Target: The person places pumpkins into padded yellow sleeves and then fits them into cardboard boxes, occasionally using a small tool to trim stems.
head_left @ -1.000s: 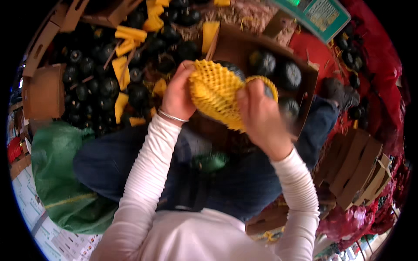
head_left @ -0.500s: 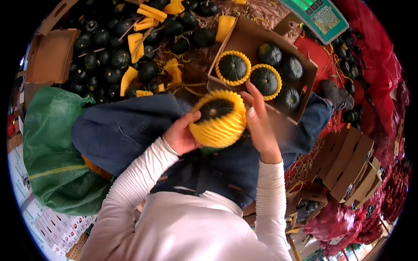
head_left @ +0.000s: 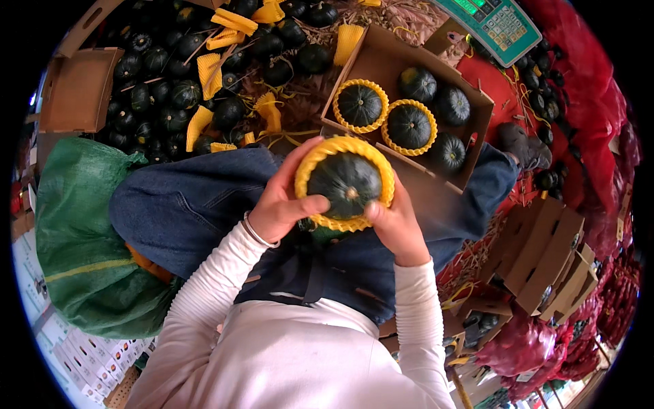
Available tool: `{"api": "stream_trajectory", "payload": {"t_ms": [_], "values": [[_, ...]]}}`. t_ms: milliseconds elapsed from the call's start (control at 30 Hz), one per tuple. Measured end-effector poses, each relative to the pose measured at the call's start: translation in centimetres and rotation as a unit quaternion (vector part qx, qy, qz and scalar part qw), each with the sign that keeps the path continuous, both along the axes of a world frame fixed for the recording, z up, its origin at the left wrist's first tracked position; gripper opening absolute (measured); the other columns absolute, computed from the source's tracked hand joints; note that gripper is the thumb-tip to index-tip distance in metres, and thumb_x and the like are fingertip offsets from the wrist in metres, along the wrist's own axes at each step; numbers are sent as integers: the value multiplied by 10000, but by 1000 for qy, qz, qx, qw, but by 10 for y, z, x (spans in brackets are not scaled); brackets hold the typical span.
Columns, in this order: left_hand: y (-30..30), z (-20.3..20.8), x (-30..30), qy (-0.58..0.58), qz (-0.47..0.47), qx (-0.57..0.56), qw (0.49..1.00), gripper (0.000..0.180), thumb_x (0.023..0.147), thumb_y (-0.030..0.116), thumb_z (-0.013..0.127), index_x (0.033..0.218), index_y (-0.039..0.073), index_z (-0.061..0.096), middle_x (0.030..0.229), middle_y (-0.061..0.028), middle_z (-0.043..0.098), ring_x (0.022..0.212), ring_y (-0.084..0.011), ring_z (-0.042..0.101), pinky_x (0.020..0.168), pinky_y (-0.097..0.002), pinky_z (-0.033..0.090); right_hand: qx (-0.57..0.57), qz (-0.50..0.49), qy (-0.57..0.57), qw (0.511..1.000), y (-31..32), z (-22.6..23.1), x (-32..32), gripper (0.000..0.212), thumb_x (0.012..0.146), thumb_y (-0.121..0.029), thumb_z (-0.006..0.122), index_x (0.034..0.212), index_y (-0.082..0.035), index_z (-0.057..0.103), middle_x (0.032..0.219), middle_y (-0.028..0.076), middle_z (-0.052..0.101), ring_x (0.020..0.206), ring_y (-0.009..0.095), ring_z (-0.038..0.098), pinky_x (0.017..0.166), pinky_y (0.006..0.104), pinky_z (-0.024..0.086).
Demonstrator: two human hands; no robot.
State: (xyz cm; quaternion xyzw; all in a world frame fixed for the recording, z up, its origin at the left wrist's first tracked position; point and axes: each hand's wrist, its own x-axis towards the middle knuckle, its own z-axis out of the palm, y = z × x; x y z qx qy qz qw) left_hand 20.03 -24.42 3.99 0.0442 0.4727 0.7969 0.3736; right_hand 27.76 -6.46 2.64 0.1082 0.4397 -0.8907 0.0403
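Right over the lap, above the blue jeans (head_left: 197, 211), there's a dark green squash (head_left: 344, 183) sitting in a yellow foam net sleeve (head_left: 320, 157), and both hands are wrapped around it. The left hand (head_left: 283, 201) cups it from the left side, fingers curled over the top edge of the netting and thumb pressing across the lower left, so it's properly gripping. The right hand (head_left: 395, 221) clamps the lower right edge, thumb up on the rim of the foam. So the squash is basically squeezed between the two hands, stem end facing up toward the camera, with the net bunched around its sides like a collar. There's a thin bracelet (head_left: 257, 232) on the left wrist and white long sleeves on both arms. Just beyond the hands is an open cardboard box (head_left: 381, 58) with five squashes in it, two of them already in yellow netting, the other three bare. Further left there's a big pile of loose squashes (head_left: 170, 88) on straw with spare yellow net sleeves scattered through it. A green sack (head_left: 82, 225) lies to the left of the leg, and a weighing scale (head_left: 497, 24) sits at the top right.
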Motion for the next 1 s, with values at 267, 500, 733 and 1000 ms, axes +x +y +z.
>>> {"api": "stream_trajectory", "payload": {"t_ms": [267, 500, 733, 1000], "values": [[0, -7, -15, -77, -74, -40, 993, 638, 968, 483, 356, 1418, 34, 308, 1363, -114, 415, 1238, -176, 426, 1047, -311, 326, -33, -78, -81, 993, -30, -4, 16, 382, 847, -255, 705, 1027, -50, 438, 1001, 20, 557, 909, 83, 524, 832, 231, 431], [19, -16, 4, -75, 19, -121, 990, 608, 981, 495, 312, 1436, 92, 307, 1336, -74, 437, 1149, -160, 463, 981, -292, 370, -102, 4, -39, 994, -18, -12, 15, 901, 687, -298, 834, 1374, -42, 311, 1357, 93, 429, 1228, 189, 448, 1043, 329, 344], [-2, 7, -15, 560, -21, -313, 767, 992, 570, 451, 864, 1329, 51, 366, 1146, -117, 445, 995, -222, 488, 885, -328, 421, 256, -185, -12, 949, -29, -2, 11, 817, 662, -66, 807, 1339, -1, 355, 1255, 96, 481, 1137, 182, 509, 1003, 311, 386], [-3, -11, -10, -31, -76, -12, 997, 834, 679, 369, 805, 1316, 8, 406, 1220, -82, 551, 1126, -165, 542, 976, -319, 435, 231, -81, -34, 969, -4, 3, 25, 469, 722, -77, 768, 1120, 41, 548, 988, 48, 584, 943, 120, 577, 842, 257, 466]]}}
